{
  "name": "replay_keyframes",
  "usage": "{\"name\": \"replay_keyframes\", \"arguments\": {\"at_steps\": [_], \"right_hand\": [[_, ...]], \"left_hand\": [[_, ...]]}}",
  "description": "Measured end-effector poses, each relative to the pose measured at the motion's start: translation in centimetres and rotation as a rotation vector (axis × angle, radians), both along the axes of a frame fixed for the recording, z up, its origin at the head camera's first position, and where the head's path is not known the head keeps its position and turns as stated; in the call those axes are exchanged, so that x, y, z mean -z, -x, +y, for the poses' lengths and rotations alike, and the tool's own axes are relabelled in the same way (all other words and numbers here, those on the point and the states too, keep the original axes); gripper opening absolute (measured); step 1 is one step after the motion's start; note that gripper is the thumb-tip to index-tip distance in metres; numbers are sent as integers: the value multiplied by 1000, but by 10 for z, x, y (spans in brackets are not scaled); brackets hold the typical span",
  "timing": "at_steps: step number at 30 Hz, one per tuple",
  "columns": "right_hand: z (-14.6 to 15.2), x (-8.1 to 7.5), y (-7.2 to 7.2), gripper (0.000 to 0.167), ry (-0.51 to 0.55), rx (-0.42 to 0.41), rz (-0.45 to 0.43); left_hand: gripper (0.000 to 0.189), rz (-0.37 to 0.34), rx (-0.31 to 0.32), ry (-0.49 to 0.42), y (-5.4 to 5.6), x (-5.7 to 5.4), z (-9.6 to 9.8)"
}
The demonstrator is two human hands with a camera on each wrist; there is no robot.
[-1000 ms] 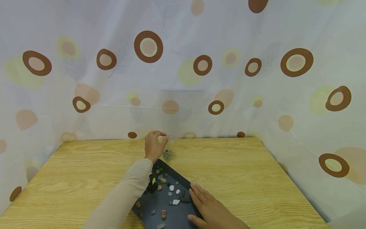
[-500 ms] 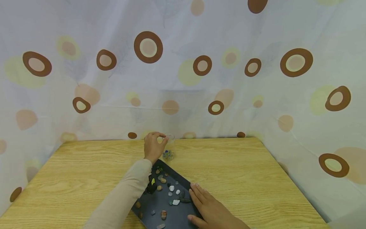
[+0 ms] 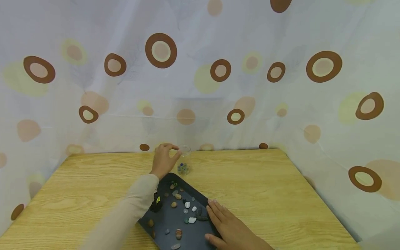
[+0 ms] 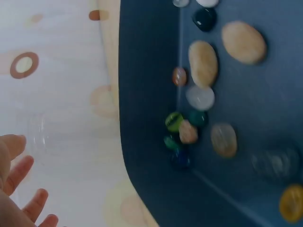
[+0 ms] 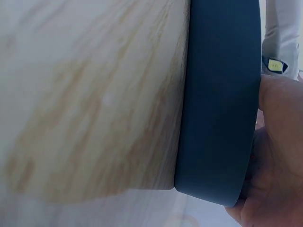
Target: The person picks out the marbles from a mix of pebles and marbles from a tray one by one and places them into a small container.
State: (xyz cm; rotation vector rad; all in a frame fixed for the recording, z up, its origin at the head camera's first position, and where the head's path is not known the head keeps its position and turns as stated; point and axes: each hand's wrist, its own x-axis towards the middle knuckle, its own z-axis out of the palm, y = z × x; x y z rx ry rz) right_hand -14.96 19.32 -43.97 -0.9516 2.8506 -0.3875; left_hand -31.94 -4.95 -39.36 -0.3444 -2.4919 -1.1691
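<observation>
A clear jar point(image 3: 183, 169), with colourful marbles in its bottom, stands on the table beyond the tray's far corner. My left hand point(image 3: 165, 160) hovers just left of its rim, thumb and index tips near each other; in the left wrist view the fingers point(image 4: 21, 174) are loosely bent and hold nothing visible. Below that forearm lies a dark tray point(image 3: 168, 239) with scattered stones and glass pieces, among them a white stone point(image 3: 192, 220), a tan pebble point(image 4: 203, 64) and a green marble point(image 4: 174, 121). My right hand point(image 3: 232, 227) rests on the tray's right rim, fingers extended along it.
The wood-grain table point(image 3: 265, 187) extends around the tray on both sides. Behind it hangs a pale curtain point(image 3: 200, 86) with brown and yellow rings, which also runs down the right side. A black device with a yellow mark point(image 3: 157, 203) sits under my left wrist.
My left hand has drawn back slightly left from the jar's rim, and its forearm has moved left, uncovering more of the tray. The right hand stays on the rim.
</observation>
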Motion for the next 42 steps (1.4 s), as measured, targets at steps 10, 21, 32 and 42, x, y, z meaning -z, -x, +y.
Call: {"name": "replay_keyframes", "arguments": {"at_steps": [10,21,32,42], "right_hand": [[1,-2,-1,76,1,-9,30],[1,-2,-1,76,2,10,-11],[0,-2,-2,76,5,-2,12],[-1,-1,-2,76,4,-18,43]], "left_hand": [[24,-16,81,98,-14,9,-32],[19,21,180,411,-36,19,-49],[24,41,206,592,-43,29,-53],[33,-19,208,625,-42,42,-55]]}}
